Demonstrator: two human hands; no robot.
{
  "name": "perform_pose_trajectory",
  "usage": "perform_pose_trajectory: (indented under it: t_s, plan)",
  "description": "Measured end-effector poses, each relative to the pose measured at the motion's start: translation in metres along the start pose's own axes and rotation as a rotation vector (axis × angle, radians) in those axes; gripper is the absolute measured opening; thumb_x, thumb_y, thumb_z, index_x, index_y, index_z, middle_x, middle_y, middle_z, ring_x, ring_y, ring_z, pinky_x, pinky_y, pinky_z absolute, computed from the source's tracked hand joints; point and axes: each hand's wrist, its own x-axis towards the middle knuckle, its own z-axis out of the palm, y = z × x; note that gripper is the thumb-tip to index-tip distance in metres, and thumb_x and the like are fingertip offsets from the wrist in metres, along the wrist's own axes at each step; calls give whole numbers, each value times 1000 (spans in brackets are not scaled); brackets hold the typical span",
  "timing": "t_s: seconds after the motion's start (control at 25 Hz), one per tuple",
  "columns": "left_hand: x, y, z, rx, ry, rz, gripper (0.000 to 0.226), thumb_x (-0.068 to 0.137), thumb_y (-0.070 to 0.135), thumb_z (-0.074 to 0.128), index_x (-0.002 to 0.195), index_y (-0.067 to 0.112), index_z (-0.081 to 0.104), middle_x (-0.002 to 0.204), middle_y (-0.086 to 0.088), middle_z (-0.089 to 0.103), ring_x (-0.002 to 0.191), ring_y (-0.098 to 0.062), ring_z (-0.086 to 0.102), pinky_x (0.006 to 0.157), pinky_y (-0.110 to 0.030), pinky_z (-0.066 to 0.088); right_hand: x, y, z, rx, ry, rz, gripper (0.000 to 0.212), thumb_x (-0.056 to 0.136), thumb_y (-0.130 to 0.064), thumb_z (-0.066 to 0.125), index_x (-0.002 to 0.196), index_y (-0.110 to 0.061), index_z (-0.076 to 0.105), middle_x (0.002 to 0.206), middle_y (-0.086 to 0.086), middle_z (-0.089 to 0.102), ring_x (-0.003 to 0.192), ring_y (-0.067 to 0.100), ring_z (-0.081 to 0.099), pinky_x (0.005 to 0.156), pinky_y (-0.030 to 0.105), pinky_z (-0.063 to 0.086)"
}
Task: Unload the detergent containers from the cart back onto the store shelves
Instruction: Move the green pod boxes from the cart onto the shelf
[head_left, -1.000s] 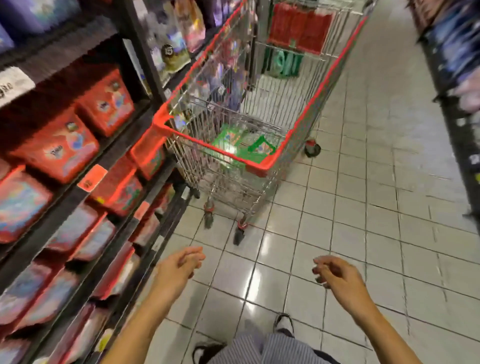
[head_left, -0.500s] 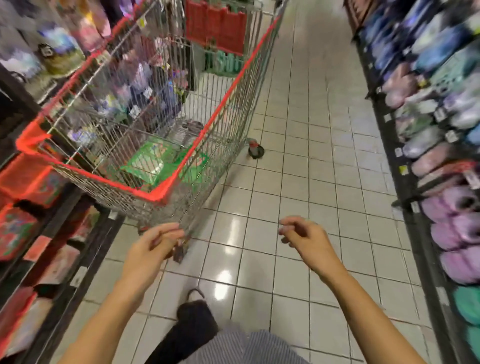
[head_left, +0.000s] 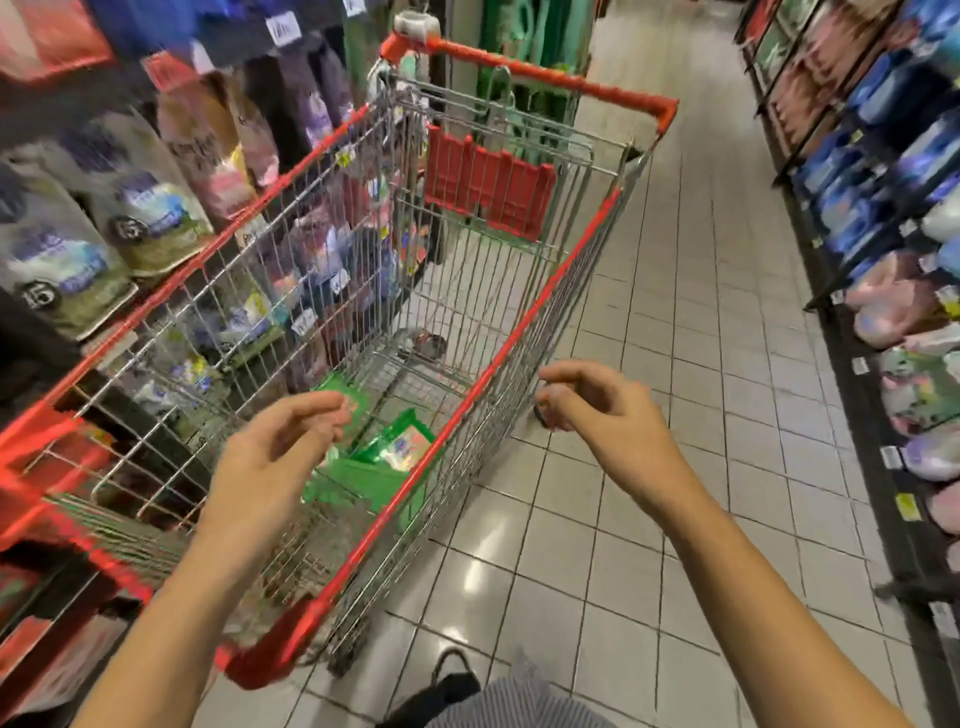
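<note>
While green detergent packs (head_left: 387, 467) lie in the cart (head_left: 525, 317) at its near end, the left grip (head_left: 280, 452) hangs loosely curled and empty at their 9 o'clock; the right grip (head_left: 597, 410), equally slack and empty, hovers outside the rim at 3 o'clock.

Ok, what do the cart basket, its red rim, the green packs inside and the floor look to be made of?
The cart basket looks like bare metal wire: a silvery open grid with glints. Its red rim is probably moulded plastic, matte and evenly coloured. The green packs seem to be flexible plastic film, glossy and creased, though blur leaves that open. The floor is glazed tile: pale squares, grout lines, reflected lights.
</note>
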Motion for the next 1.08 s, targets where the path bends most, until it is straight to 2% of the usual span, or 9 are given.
perform_pose_trajectory:
  t_s: [0.16, 0.28, 0.4, 0.48, 0.64, 0.8, 0.92, 1.0, 1.08]
  plan:
    - [66, 6, 14, 8, 56, -46, 23, 94, 1, 53, 110, 13, 65, 100, -3, 72, 87, -3, 65, 75, -13, 49, 90, -15, -2, -72, -65, -52, 24, 92, -3, 57, 89, -26, 65, 86, 11, 69, 72, 9, 62, 68, 23, 52]
    - [104, 2, 24, 25, 149, -80, 22, 95, 2, 53, 109, 14, 66, 97, 0, 72, 86, -5, 65, 70, -9, 47, 158, -18, 5, -115, -120, -29, 26, 92, -4, 57, 84, -27, 63, 93, 21, 70, 79, 23, 64, 76, 39, 54]
    - [144, -6, 32, 36, 283, -110, 21, 94, 6, 55, 104, 21, 67, 93, 9, 73, 79, 9, 64, 67, -3, 46, 237, -15, 16, -172, -280, -26, 15, 93, -7, 57, 91, -19, 65, 95, 17, 71, 77, 21, 63, 66, 26, 52]
    - [168, -11, 38, 55, 373, -148, 21, 93, 8, 58, 100, 26, 67, 92, 11, 72, 80, 8, 65, 67, -5, 46, 288, -10, 29, -261, -388, -52, 12, 93, -8, 57, 100, -14, 66, 94, 13, 71, 77, 18, 63, 63, 20, 52]
    - [216, -31, 54, -27, 493, -340, 19, 94, 5, 56, 97, 22, 66, 94, 1, 70, 85, -11, 63, 74, -18, 49, 375, 1, 62, -377, -644, -85, 9, 93, -10, 57, 98, -12, 64, 93, 15, 70, 79, 26, 66, 73, 32, 56]
    - [254, -68, 49, -197, 645, -552, 15, 91, 6, 60, 96, 18, 67, 89, 0, 69, 80, -8, 62, 72, -20, 49, 428, 25, 108, -496, -817, -108, 14, 94, -11, 54, 83, -14, 62, 78, 11, 66, 70, 23, 59, 65, 36, 51]
    - [281, -111, 31, -205, 738, -629, 14, 92, 7, 61, 101, 16, 66, 85, 1, 66, 77, -8, 60, 66, -19, 47, 451, 51, 149, -562, -924, -64, 22, 97, -14, 51, 92, 4, 61, 82, 17, 63, 75, 22, 57, 75, 45, 53]
    - [295, -140, 20, -190, 775, -683, 13, 92, 6, 59, 97, 15, 65, 80, 0, 62, 74, -10, 57, 65, -22, 45, 460, 70, 173, -567, -966, -8, 24, 99, -14, 49, 90, 6, 59, 83, 18, 59, 76, 23, 54, 72, 41, 49]
    - [301, -171, 13, -145, 799, -757, 21, 93, 3, 55, 77, 17, 61, 73, -3, 56, 70, -18, 51, 64, -27, 40, 467, 89, 196, -609, -1011, 34, 26, 100, -16, 47, 82, 1, 55, 79, 19, 56, 73, 23, 52, 68, 33, 43]
